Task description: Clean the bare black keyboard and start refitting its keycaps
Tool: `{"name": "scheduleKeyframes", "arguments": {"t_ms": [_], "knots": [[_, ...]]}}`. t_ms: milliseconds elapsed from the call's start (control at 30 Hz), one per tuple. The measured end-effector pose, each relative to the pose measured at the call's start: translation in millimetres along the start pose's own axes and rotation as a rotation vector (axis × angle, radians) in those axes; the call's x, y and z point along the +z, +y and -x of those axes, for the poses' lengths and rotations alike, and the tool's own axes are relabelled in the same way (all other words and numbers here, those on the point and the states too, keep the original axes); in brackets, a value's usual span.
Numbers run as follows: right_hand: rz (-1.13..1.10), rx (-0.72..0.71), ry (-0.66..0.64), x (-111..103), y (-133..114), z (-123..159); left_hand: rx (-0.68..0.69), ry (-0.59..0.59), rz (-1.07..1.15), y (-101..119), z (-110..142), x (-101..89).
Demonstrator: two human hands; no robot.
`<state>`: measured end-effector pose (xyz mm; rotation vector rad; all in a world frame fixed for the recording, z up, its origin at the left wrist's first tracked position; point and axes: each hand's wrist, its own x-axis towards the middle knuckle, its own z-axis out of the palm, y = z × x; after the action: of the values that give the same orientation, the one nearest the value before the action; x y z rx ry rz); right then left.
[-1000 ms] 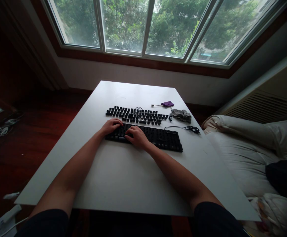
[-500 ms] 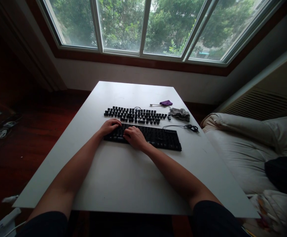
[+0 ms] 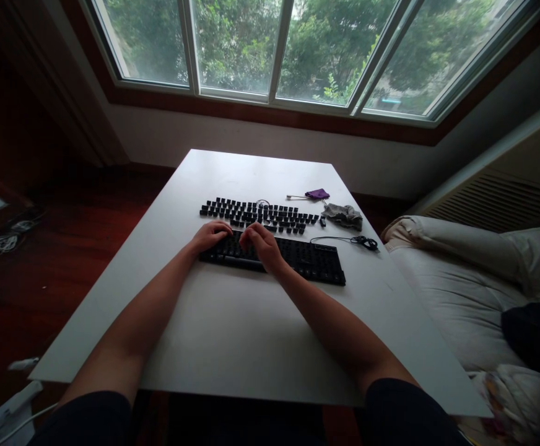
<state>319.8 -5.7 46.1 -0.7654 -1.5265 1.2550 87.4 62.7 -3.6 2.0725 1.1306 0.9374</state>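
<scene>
A black keyboard [image 3: 319,263] lies across the white table, some of its keys hidden under my hands. My left hand [image 3: 212,235] rests at its far left corner, fingers closed on the edge. Over the left half of the keyboard is my right hand [image 3: 261,244], wrist raised and fingers curled together; whatever may be between the fingertips is too small to make out. Loose black keycaps [image 3: 288,217] stand in rows just beyond the keyboard. Its coiled cable [image 3: 365,242] lies to the right.
A grey cloth [image 3: 343,215] and a purple cloth [image 3: 317,194] lie at the table's right side, beside a thin stick with a pale end [image 3: 296,197]. The white table [image 3: 242,347] stands between a window wall and a pale sofa [image 3: 441,272] on the right.
My right hand has lifted and moved away from me, toward the keycap rows, its fingers more curled. My left hand stays at the keyboard's corner. The view has shifted slightly.
</scene>
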Motion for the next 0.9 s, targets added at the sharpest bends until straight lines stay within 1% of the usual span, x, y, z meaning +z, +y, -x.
{"name": "scheduleKeyframes", "arguments": {"t_ms": [67, 133, 200, 267, 367, 433, 500, 600, 733, 800, 900], "knots": [[-0.019, 0.014, -0.065, 5, 6, 0, -0.001, 0.004, 0.000, 0, 0, 0.3], [0.075, 0.065, -0.158, 9, 14, 2, 0.001, 0.006, 0.003, 0, 0, 0.6], [0.170, 0.096, -0.199, 11, 20, 3, 0.008, 0.008, 0.006, -1, 0, 0.7], [0.203, 0.070, -0.159, 8, 21, 4, 0.013, 0.001, 0.002, 0, 0, 0.3], [0.237, 0.003, -0.052, -5, 17, 0, 0.000, -0.019, -0.010, 2, 0, -1.1], [0.319, -0.006, 0.008, -16, 15, -3, -0.026, -0.026, -0.026, 3, -1, -2.1], [0.438, 0.008, 0.040, -26, 14, -6, -0.051, -0.026, -0.056, 5, -2, -2.7], [0.595, 0.018, 0.032, -34, 15, -7, -0.052, 0.015, -0.150, 10, -5, -2.7], [0.721, -0.015, -0.003, -34, 16, -3, -0.007, 0.119, -0.359, 19, -6, -1.9], [0.756, -0.036, -0.012, -34, 18, 0, 0.006, 0.123, -0.447, 22, -7, -1.4], [0.804, -0.070, 0.004, -33, 20, 5, -0.008, 0.089, -0.554, 27, -14, -1.0]]}}
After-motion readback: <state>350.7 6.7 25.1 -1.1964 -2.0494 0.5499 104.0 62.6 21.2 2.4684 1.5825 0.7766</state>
